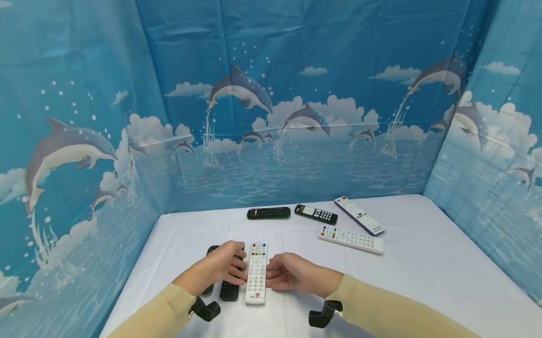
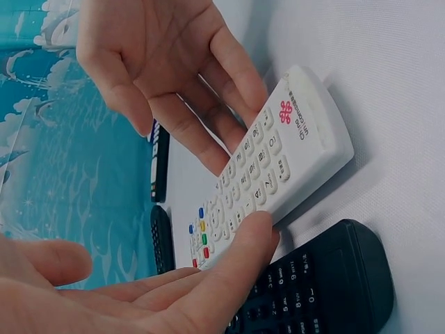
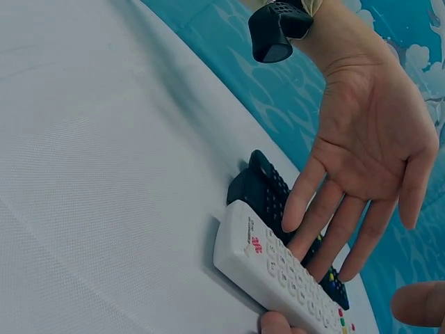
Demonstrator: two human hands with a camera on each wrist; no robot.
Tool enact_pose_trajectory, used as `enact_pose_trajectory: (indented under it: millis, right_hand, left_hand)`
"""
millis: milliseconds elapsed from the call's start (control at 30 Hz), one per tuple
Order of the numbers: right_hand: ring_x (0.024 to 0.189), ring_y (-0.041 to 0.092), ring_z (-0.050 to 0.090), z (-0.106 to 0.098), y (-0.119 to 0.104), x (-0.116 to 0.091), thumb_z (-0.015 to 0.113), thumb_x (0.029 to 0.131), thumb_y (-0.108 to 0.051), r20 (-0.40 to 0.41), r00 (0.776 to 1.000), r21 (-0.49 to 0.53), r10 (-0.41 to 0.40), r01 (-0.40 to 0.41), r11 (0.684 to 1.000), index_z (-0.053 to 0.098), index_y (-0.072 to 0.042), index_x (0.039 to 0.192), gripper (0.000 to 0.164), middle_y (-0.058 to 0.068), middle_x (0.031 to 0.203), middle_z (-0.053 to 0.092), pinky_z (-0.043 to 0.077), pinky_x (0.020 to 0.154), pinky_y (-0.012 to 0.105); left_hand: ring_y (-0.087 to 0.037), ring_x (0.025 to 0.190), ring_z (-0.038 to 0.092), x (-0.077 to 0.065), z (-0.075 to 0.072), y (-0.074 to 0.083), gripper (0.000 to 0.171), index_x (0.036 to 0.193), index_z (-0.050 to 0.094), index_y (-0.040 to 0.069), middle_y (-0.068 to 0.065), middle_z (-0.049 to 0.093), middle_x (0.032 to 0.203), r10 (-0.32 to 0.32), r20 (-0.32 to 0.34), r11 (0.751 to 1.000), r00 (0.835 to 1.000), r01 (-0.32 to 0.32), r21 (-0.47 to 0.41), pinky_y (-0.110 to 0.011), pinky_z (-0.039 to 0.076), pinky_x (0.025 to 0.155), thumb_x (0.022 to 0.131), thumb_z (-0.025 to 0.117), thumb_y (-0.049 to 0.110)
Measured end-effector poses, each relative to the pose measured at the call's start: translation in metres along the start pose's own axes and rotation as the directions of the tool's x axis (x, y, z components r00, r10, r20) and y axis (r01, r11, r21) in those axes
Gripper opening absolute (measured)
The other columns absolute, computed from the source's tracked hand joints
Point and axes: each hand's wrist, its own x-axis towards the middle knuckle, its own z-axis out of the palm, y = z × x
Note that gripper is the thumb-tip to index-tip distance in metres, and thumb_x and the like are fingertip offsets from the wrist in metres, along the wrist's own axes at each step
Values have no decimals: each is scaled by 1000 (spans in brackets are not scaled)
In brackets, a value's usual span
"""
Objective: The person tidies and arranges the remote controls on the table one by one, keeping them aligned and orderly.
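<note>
A white remote control (image 1: 256,273) with coloured buttons and a pink logo lies lengthwise on the table between the two hands. My left hand (image 1: 228,262) is at its left long side; in the left wrist view its extended fingertips (image 2: 256,226) are right at the edge. At the opposite side, my right hand (image 1: 300,275) has loosely bent fingers against the white remote's edge. Under the left hand lies a black remote (image 1: 230,292), parallel and close to the white one. Another black remote (image 1: 208,290) sits further left, partly hidden by the left hand.
Toward the back of the white-covered table (image 1: 418,284) lie a black remote (image 1: 268,213) and a black remote with pale buttons (image 1: 316,214). A white remote with dark edges (image 1: 359,215) and another white remote (image 1: 351,240) lie at the right. A dolphin-print curtain (image 1: 289,162) surrounds the table.
</note>
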Motion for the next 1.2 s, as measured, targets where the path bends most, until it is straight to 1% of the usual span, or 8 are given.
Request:
enact_pose_trajectory:
  millis: [167, 300, 633, 800, 1000, 1200]
  right_hand:
    - [101, 37, 69, 0, 0, 0, 51, 99, -15, -4, 1000, 5, 1, -1, 1000, 56, 13, 126, 40, 32, 122, 59, 56, 91, 46]
    - [102, 38, 68, 0, 0, 0, 51, 99, -16, -3, 1000, 5, 1, -1, 1000, 57, 13, 126, 40, 31, 120, 60, 56, 91, 45]
    - [100, 37, 69, 0, -2, 1, 52, 97, -14, 2, 1000, -15, -7, 7, 1000, 58, 12, 124, 38, 30, 119, 61, 56, 90, 45]
    - [100, 37, 69, 0, -3, 1, 52, 97, -15, 7, 1000, -25, -7, 7, 1000, 58, 12, 124, 39, 31, 120, 60, 56, 91, 45]
    - [101, 37, 69, 1, -4, 2, 52, 98, -16, 3, 1000, -38, -11, 11, 999, 58, 12, 126, 40, 30, 120, 61, 57, 90, 44]
    - [99, 37, 69, 0, -3, 3, 52, 98, -16, 9, 1000, -51, -10, 10, 999, 58, 12, 124, 39, 31, 121, 60, 57, 88, 44]
  left_hand:
    - [-41, 97, 67, 0, 0, -1, 66, 146, 37, -14, -39, 49, 135, 1, -4, 1000, 1000, -1, -7, -51, 59, 79, 106, 41, 39]
    - [-40, 96, 68, 0, -1, -1, 66, 146, 37, -14, -39, 49, 135, 10, 3, 1000, 1000, -10, 0, -51, 59, 78, 106, 39, 39]
    - [-41, 99, 67, 0, -1, 0, 65, 146, 36, -15, -38, 53, 130, 16, 16, 1000, 1000, -16, 10, -51, 59, 79, 107, 37, 38]
    - [-41, 99, 66, 1, -1, 0, 65, 146, 37, -14, -38, 54, 129, 12, 13, 1000, 1000, -12, 9, -50, 59, 78, 106, 38, 38]
    - [-42, 101, 66, 0, -1, 0, 65, 145, 39, -14, -38, 54, 129, 23, 14, 1000, 1000, -23, 9, -51, 59, 79, 106, 39, 38]
    - [-41, 99, 66, -1, 0, -1, 65, 144, 39, -14, -37, 56, 127, 25, 9, 1000, 1000, -25, 13, -50, 59, 79, 106, 40, 38]
